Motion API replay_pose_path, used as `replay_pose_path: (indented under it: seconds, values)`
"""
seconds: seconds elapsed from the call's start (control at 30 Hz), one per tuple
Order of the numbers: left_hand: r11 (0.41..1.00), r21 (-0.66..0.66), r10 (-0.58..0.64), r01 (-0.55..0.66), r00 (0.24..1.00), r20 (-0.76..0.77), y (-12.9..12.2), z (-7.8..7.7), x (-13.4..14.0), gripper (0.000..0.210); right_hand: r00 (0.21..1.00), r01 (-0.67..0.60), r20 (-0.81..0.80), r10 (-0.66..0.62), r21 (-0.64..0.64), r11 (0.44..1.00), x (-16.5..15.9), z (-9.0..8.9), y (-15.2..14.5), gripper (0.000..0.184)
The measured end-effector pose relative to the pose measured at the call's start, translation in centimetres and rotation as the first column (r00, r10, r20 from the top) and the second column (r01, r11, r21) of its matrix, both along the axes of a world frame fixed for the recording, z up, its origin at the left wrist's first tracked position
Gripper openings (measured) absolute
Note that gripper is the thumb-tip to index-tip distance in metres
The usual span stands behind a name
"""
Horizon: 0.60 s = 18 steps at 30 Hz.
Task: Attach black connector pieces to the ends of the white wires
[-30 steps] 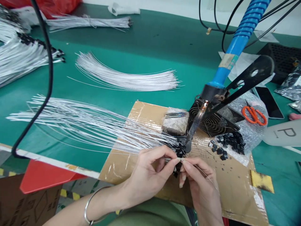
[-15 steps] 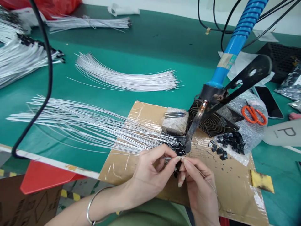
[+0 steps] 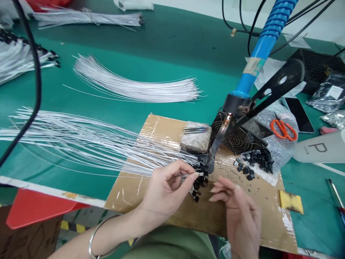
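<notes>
My left hand point(image 3: 169, 190) pinches a thin white wire between thumb and index finger, its pale tip just past the fingertips. A loose bundle of white wires point(image 3: 102, 144) runs leftward behind that hand, and small black pieces point(image 3: 198, 181) sit at the wires' right ends beside the fingers. My right hand point(image 3: 241, 212) is apart from it, over the cardboard point(image 3: 210, 217), fingers loosely spread and holding nothing I can see. Above the wire ends, a soldering iron point(image 3: 219, 138) with a blue handle points down, fixed in a black metal bracket point(image 3: 275, 95).
A second white wire bundle point(image 3: 134, 84) lies farther back on the green table point(image 3: 172, 43). To the right are loose black pieces point(image 3: 260, 160), orange scissors point(image 3: 283, 128), a phone point(image 3: 299, 114), a yellow sponge point(image 3: 291, 202) and a translucent bottle point(image 3: 322, 148). A black cable point(image 3: 35, 72) hangs at left.
My right hand has let go near the left fingertips and moved right, its fingers opening. The thin strand that ran along it no longer shows. The view has shifted slightly right.
</notes>
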<state>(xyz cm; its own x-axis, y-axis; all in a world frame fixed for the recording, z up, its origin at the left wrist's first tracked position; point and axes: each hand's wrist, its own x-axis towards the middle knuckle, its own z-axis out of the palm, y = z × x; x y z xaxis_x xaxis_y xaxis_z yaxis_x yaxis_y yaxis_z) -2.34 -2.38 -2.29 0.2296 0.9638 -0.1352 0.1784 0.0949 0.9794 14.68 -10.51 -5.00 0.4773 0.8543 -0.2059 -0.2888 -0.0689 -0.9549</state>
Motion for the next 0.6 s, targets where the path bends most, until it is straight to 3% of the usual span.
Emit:
replay_pose_path:
  seconds: [0.03, 0.1, 0.2, 0.43, 0.6]
  values:
    - [1.000, -0.013, 0.003, -0.003, 1.000, -0.004, 0.1, 0.0, -0.1, 0.013, 0.985, 0.105, 0.137, -0.100, -0.026, 0.994, 1.1, 0.0, -0.3, 0.031]
    - [0.999, -0.038, -0.003, 0.003, 1.000, -0.004, 0.4, 0.1, -0.1, 0.012, 0.870, 0.334, 0.409, -0.275, -0.078, 0.939, 3.4, 0.1, -0.7, 0.034]
    - [0.998, -0.055, -0.015, 0.016, 1.000, 0.003, 0.5, 0.3, 0.0, 0.014, 0.703, 0.492, 0.655, -0.276, -0.167, 0.854, 6.4, -0.1, -0.8, 0.047]
    - [0.997, -0.072, -0.018, 0.018, 1.000, -0.013, 0.5, 0.9, 0.2, 0.015, 0.540, 0.289, 0.840, -0.051, -0.128, 0.949, 8.1, -1.4, 0.2, 0.049]
    - [0.996, -0.085, -0.030, 0.027, 0.999, -0.034, 0.6, 1.0, 0.2, 0.017, 0.582, 0.257, 0.813, 0.018, -0.205, 0.945, 7.7, -2.0, -0.7, 0.056]
